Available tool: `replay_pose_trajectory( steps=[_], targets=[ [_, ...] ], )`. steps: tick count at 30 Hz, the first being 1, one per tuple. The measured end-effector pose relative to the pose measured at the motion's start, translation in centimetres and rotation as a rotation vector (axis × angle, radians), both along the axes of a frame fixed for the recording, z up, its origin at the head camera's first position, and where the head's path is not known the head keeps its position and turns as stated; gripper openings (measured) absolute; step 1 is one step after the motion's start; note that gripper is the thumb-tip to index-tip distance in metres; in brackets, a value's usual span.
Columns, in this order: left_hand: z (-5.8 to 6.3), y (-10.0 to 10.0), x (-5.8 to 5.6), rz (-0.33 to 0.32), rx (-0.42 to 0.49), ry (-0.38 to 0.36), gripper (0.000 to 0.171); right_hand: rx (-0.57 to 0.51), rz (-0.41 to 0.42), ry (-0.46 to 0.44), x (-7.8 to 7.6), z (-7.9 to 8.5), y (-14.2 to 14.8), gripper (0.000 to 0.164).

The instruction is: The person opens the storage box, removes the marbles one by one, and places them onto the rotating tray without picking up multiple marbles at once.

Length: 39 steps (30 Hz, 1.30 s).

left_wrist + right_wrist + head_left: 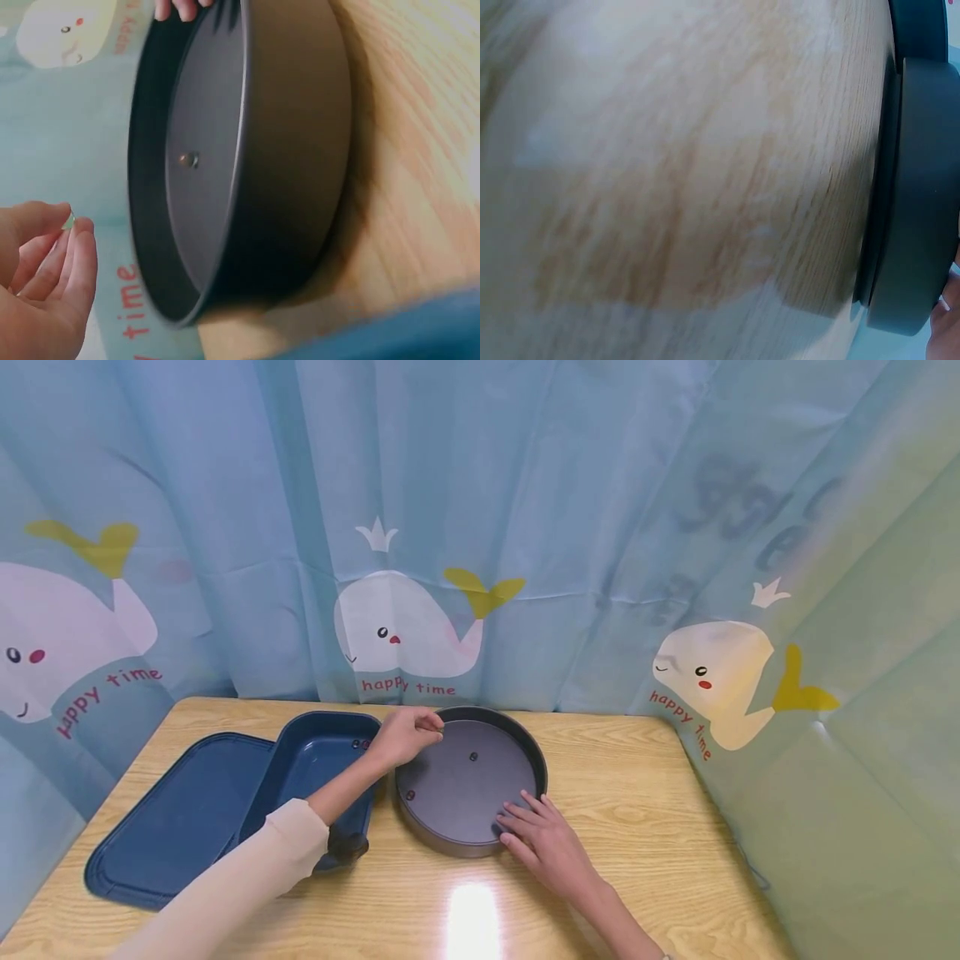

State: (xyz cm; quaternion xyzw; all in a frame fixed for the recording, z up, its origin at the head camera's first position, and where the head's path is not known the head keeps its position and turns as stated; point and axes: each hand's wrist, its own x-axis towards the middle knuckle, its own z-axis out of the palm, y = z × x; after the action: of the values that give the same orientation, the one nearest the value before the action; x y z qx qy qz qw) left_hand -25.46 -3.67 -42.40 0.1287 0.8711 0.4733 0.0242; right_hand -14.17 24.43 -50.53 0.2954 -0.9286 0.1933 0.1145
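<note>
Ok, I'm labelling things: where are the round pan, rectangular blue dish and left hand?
Round pan (467, 789): head view, inner floor.
Rectangular blue dish (306, 768): head view, inner floor.
Left hand (402, 739): head view, its back.

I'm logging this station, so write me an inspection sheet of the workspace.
Surface: wood-grain table, glare at the near side.
Job's things: round dark pan with two small pieces inside; blue dish with small dark bits inside.
Clutter: flat blue tray left of the dish.
Grippers: left hand pinches a greenish piece; right hand at the pan's near-right rim.
Cables: thin loop by the right curtain, nature unclear.
Surroundings: whale-print curtains.
</note>
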Motion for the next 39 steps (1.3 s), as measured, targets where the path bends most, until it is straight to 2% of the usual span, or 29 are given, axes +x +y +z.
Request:
replay_pose_trajectory(
  steps=[9,17,25,31,39],
  targets=[
    [-1.5,2.4,-0.5,0.009,0.015,-0.031,0.008,0.011,-0.011,-0.01,0.0,0.1,0.0,0.034],
    [-2.5,3.9,-1.0,0.022,-0.07,-0.022,0.005,0.014,-0.008,-0.028,-0.1,0.0,0.2,0.036],
    [-3.3,4.6,-1.7,0.025,-0.077,-0.018,0.007,0.011,-0.008,-0.017,-0.1,-0.1,0.1,0.035],
    [-3.8,5.0,-2.1,0.017,-0.127,-0.022,0.01,0.004,0.002,-0.013,-0.1,0.0,0.1,0.035],
    [-4.1,5.2,-2.4,0.053,-0.184,-0.079,0.005,0.005,0.005,-0.012,-0.1,0.0,0.1,0.036]
  ],
)
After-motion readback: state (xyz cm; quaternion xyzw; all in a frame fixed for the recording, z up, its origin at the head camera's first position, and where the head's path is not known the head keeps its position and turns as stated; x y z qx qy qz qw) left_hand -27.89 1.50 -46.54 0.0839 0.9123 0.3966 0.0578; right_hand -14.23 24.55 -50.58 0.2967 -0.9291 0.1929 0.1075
